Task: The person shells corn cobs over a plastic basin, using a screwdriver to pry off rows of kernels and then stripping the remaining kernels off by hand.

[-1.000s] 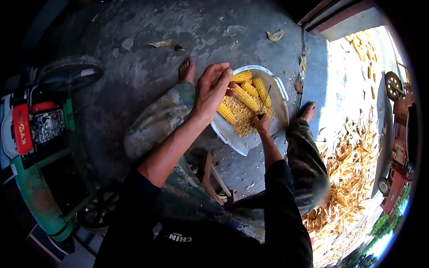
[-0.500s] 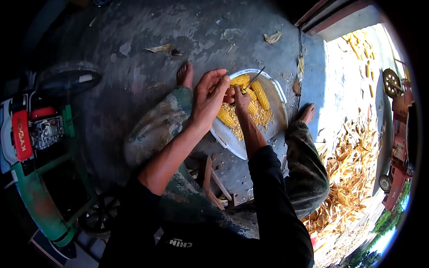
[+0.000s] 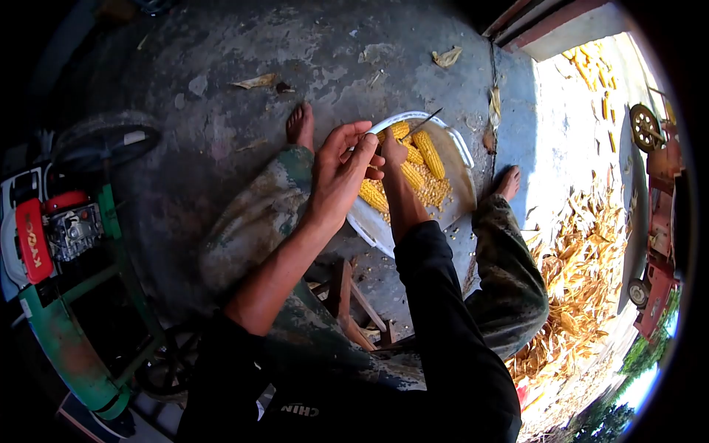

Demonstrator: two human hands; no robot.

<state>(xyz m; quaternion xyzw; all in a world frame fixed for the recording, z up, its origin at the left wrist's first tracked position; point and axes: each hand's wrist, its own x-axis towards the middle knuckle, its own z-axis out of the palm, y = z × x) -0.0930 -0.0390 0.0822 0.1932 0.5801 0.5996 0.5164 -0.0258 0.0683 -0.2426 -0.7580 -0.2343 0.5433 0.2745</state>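
My left hand (image 3: 338,173) is raised over the left edge of a shallow white basin (image 3: 463,199). Its fingers are curled, and whatever they hold is hidden behind them. Close beside it, over the basin, my right hand (image 3: 395,153) is closed on a thin pointed metal spike (image 3: 428,119), whose dark tip points up and right, away from my left hand. In the basin lie several yellow corn cobs (image 3: 427,155), with loose corn kernels (image 3: 434,193) around them.
The basin stands on the concrete floor (image 3: 221,59) between my feet. A wooden stool frame (image 3: 341,295) is below. On the left stands a green machine with a red engine cover (image 3: 35,240). Dry husks (image 3: 572,280) are heaped on the right, near a red vehicle (image 3: 657,273).
My right hand has moved slightly up and left, closer to my left hand, with the spike in it. My left hand stays nearly in place, and the view has shifted slightly.
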